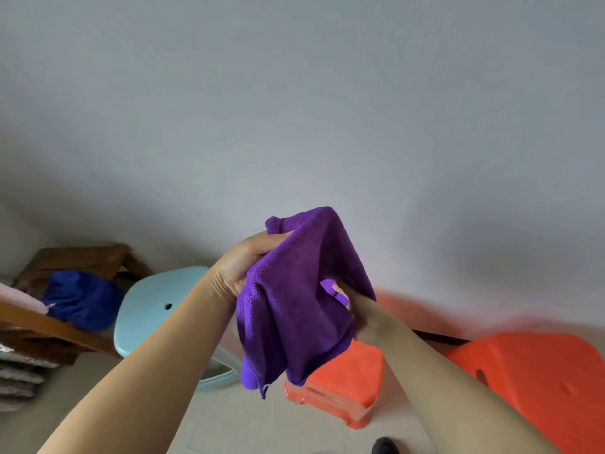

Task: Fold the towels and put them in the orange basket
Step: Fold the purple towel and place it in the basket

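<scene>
I hold a purple towel [294,299] up in the air in front of a pale wall. My left hand [240,267] grips its upper left edge, with a corner sticking out above the fingers. My right hand [357,312] is closed on the towel's right side, partly wrapped in the cloth, a purple-nailed fingertip showing. The towel hangs doubled over, its lower end loose. The orange basket [340,381] stands on the floor right below the towel. A blue towel [82,299] lies bunched on a wooden chair at the left.
A light blue plastic stool [154,309] stands left of the towel, beside the brown wooden chair [75,260]. An orange plastic stool [543,381] fills the lower right. A dark shoe [386,446] shows at the bottom edge. Grey folded cloth [16,378] lies at the far left.
</scene>
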Motion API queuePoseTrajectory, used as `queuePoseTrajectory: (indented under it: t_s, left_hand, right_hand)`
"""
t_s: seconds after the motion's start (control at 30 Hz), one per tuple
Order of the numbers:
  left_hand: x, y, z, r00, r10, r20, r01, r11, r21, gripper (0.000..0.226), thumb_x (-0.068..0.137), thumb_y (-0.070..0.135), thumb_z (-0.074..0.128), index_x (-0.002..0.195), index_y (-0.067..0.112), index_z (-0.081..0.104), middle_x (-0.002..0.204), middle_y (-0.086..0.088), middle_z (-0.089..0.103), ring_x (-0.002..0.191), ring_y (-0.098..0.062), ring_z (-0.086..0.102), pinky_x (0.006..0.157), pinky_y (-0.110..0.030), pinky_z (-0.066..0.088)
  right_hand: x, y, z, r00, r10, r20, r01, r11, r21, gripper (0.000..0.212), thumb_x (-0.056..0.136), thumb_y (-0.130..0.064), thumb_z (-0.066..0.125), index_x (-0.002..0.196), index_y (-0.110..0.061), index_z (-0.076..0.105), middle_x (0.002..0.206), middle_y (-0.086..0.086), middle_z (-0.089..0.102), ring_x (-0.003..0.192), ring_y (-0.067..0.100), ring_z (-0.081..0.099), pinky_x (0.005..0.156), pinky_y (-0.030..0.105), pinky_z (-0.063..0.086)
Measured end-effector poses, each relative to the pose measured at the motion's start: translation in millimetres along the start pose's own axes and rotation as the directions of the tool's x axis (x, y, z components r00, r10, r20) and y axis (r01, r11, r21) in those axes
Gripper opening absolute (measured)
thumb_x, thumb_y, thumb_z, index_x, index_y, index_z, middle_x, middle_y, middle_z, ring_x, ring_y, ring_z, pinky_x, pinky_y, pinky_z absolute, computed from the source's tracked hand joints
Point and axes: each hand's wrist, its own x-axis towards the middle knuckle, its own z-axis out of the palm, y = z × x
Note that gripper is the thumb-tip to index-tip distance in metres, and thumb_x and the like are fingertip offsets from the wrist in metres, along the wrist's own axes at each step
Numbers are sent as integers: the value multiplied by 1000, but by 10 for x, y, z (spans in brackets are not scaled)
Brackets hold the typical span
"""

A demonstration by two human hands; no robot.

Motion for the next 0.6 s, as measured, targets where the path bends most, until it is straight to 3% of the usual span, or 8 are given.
queuePoseTrajectory:
  t_s: [0.07,0.17,0.27,0.4,0.5,0.6]
  left_hand:
    - [-6,32,32,1000,1,5,-1,1000,14,45,47,24,91,85,5,76,77,-10,74,70,-18,72,68,-28,59]
    - [-58,58,50,1000,-7,18,7,1000,1,39,48,23,90,81,5,76,73,-10,73,67,-19,72,65,-29,59]
    - [-125,49,31,1000,-9,-7,9,1000,7,40,45,24,91,79,7,76,71,-8,73,65,-16,71,64,-27,59]
    - [-179,34,9,998,-11,-60,10,999,-31,41,45,30,91,78,9,78,71,-7,73,65,-15,71,64,-26,59]
    - [-154,61,-22,979,-22,-205,14,999,-43,44,73,52,64,87,13,77,79,-8,73,70,-17,71,67,-26,59]
    - [-143,91,-198,917,-74,-392,108,992,64,63,90,62,38,100,10,70,89,-11,72,79,-22,70,74,-30,58]
  right_hand:
    - [-6,8,56,997,35,74,-39,998,50,43,83,-56,61,109,-21,59,104,7,69,104,25,63,94,40,45]
    - [-62,-27,163,980,-77,183,53,990,132,23,90,-45,54,96,-24,63,83,-4,70,89,15,58,72,36,45]
    - [-63,-116,177,973,-157,172,126,976,178,13,81,-33,58,82,-20,57,78,-3,61,74,14,56,67,32,44]
    - [-66,-137,140,966,-240,98,207,942,266,20,73,-30,72,86,-21,60,76,3,56,71,18,55,68,31,44]
    - [-154,-155,78,968,-251,-16,247,935,255,7,81,-17,62,84,-14,68,67,4,66,65,17,62,66,28,47]
    - [-252,-352,-72,933,-334,-131,353,922,159,20,88,-12,56,104,-18,66,85,7,71,76,19,66,67,30,52]
